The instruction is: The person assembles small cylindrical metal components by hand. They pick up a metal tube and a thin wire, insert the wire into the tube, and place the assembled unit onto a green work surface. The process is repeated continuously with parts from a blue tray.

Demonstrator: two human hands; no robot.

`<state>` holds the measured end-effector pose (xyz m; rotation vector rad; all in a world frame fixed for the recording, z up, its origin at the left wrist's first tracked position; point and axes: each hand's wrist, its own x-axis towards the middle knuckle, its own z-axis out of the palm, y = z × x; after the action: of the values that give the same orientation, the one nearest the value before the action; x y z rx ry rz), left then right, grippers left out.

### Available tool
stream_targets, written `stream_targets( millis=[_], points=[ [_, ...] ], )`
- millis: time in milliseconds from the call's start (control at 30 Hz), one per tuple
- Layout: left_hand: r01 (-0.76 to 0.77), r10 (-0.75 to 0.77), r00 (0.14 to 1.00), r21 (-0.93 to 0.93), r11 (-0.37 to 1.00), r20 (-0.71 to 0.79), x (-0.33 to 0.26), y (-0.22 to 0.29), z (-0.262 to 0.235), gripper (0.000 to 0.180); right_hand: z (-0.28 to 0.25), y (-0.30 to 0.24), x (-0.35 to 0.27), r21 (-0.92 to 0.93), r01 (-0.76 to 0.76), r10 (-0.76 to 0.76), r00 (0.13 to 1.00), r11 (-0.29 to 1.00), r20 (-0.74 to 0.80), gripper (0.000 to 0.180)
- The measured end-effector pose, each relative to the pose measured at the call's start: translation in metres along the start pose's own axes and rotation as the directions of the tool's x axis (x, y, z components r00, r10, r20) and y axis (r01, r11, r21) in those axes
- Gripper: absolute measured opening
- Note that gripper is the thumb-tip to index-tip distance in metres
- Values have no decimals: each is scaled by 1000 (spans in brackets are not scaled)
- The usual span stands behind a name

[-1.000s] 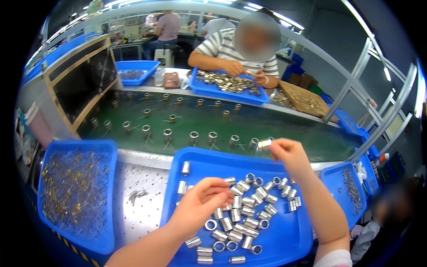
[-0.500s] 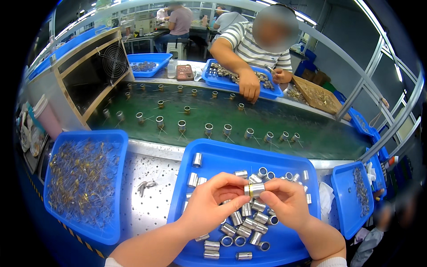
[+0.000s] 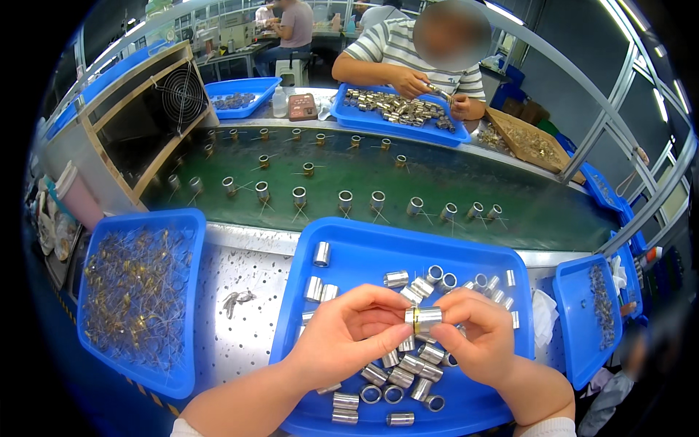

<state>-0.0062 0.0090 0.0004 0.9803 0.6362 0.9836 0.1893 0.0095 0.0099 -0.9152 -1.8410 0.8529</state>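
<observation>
Both hands meet at lower centre of frame, over the middle blue tray (image 3: 349, 247). Left hand (image 3: 348, 336) and right hand (image 3: 477, 341) both pinch one metal sleeve (image 3: 424, 319) between fingertips, held sideways; a brass-coloured ring shows on its left end. Sleeve is held above the tray, not touching the pile.

Under the hands: loose sleeves (image 3: 397, 375) scattered on the tray, thickest at centre and lower right, a few singles toward the tray's upper left.

Left of frame: second blue tray (image 3: 182, 291) full of small brass parts with wire leads (image 3: 131, 291). Between the two trays, a few stray bits (image 3: 237, 298) on the perforated metal counter (image 3: 233, 342).

Right of frame: narrow blue tray (image 3: 575, 320) with small dark parts, white rag (image 3: 542, 317) just beside it.

Middle band: green conveyor belt (image 3: 378, 171) carrying sleeves with leads (image 3: 299, 195), standing in a spaced row.

Top centre: another person in a striped shirt (image 3: 408, 51) across the belt, hands working over their own blue tray of sleeves (image 3: 393, 109). Upper left: box with a fan grille (image 3: 180, 91).
</observation>
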Motion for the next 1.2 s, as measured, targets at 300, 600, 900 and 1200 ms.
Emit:
stream_targets(
  millis=[300, 600, 900, 1200],
  points=[
    [-58, 58, 997, -1, 998, 51, 1, 0, -2, 31, 0, -5, 4, -111, 137, -139, 990, 984, -6, 19],
    [92, -81, 992, -105, 990, 101, 0, 4, -2, 35, 0, -5, 5, -189, 339, -329, 941, 922, 84, 23],
    [19, -10, 997, -108, 994, 79, 0, -1, -3, 34, 2, -9, 1, -171, 323, -320, 946, 931, 47, 17],
    [98, -98, 995, -26, 995, -1, 0, 7, -2, 32, 2, 0, 1, -27, 273, -272, 962, 962, 36, 15]
  ],
)
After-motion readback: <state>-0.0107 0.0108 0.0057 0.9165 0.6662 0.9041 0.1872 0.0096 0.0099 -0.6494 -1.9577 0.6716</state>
